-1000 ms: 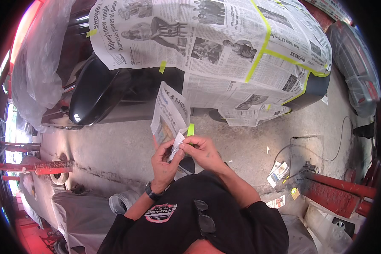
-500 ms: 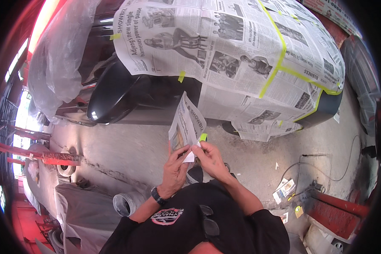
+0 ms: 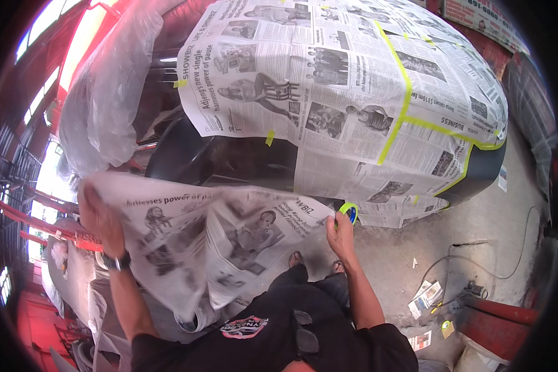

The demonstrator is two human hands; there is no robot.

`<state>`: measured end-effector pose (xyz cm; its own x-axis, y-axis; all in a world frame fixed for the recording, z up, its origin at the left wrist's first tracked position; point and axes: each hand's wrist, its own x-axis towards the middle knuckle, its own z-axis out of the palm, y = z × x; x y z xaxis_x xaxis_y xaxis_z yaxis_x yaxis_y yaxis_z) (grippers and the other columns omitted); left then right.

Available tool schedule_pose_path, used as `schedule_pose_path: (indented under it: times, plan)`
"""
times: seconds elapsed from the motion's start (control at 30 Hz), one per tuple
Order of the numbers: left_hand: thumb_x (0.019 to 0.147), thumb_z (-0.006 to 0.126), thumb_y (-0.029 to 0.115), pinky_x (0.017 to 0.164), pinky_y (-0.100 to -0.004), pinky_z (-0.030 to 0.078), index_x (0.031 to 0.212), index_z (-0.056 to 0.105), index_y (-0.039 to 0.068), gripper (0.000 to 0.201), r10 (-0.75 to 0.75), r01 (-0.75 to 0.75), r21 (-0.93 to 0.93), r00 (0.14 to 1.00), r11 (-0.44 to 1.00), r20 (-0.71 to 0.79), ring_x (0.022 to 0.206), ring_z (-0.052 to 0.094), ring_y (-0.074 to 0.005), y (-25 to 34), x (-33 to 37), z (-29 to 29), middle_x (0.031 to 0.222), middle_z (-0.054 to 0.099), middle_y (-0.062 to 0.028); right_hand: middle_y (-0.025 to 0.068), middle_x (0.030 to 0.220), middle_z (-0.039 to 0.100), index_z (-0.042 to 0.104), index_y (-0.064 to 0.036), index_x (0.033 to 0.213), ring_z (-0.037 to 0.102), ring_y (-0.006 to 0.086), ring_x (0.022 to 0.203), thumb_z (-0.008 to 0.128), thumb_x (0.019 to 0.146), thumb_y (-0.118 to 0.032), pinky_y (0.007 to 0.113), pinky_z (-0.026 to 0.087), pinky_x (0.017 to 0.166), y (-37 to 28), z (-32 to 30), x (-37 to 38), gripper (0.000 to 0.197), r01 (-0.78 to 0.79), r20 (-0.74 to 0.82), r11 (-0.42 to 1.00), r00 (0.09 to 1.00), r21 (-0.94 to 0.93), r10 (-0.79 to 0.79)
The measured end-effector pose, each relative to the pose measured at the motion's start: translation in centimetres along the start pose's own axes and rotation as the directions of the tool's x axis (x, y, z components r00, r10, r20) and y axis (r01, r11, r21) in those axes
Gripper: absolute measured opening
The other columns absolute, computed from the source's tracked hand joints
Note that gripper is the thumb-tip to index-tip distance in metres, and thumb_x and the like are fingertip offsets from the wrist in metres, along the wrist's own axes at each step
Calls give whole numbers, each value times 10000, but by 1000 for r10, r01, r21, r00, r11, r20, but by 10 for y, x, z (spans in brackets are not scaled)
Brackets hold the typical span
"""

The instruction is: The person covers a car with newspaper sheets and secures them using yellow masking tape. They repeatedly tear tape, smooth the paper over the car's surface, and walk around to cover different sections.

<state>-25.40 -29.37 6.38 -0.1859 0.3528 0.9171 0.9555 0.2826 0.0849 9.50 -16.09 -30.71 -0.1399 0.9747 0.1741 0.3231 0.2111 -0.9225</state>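
Note:
A large newspaper sheet [image 3: 235, 242] is spread between my two hands in front of my body, folds hanging toward my shins. My left hand [image 3: 103, 220], smeared by motion, is closed on its upper left edge. With its fingers closed, my right hand [image 3: 340, 234] pinches the upper right corner and also keeps a roll of yellow-green tape [image 3: 349, 211] at the fingertips. Beyond the sheet stands a dark car [image 3: 248, 162], its body largely covered with newspaper [image 3: 347, 80] joined by yellow-green tape strips [image 3: 405, 99]. The raised sheet hides part of the car's side.
Clear plastic sheeting [image 3: 115, 93] drapes the car's left part. A dark cable [image 3: 496, 273] loops over the concrete floor at right, near loose paper pieces [image 3: 425, 300] and a red metal beam [image 3: 499, 328]. A pale bucket-like container [image 3: 195, 319] stands by my left side.
The folded newspaper between my close hands is now opened wide. My left hand has swung far left and up, my right hand a little right, and the tape roll shows more fully.

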Motion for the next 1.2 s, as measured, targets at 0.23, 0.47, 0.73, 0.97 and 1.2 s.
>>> schedule_pose_path:
  times: [0.23,0.47,0.73,0.97,1.2]
  plan:
    - [992,552,177,664,-343,471,1032,640,8,195,339,-276,-274,915,921,218,683,583,-269,30,96,153,812,621,-172,284,888,594,604,47,909,583,465,839,554,903,-173,524,453,737,60,33,64,226,-157,-141,982,980,-108,141]
    - [990,554,222,698,-381,488,1017,629,9,228,422,-323,-396,885,860,195,772,614,-345,39,106,250,893,646,-169,309,809,633,635,65,879,622,476,802,540,841,-147,519,472,729,76,40,97,236,-314,-429,942,872,-118,237]
    - [957,600,217,700,-388,491,995,639,29,195,487,-356,-461,849,813,203,787,624,-336,36,108,287,901,645,-151,308,857,640,661,53,878,632,465,848,537,837,-180,508,480,754,77,45,99,268,-431,-488,886,818,-171,304]
    - [878,689,162,752,-394,464,993,635,57,165,536,-477,-462,844,747,-4,804,589,-269,38,113,291,836,610,-82,273,835,653,666,32,889,638,444,801,564,838,-215,480,488,736,82,54,93,272,-463,-485,874,803,-144,346]
    - [862,697,141,732,-390,432,957,617,38,161,544,-425,-483,828,766,135,818,582,-290,27,112,293,858,604,-102,256,798,662,689,28,877,660,423,787,563,846,-223,452,503,734,72,29,88,283,-457,-430,863,838,-216,337]
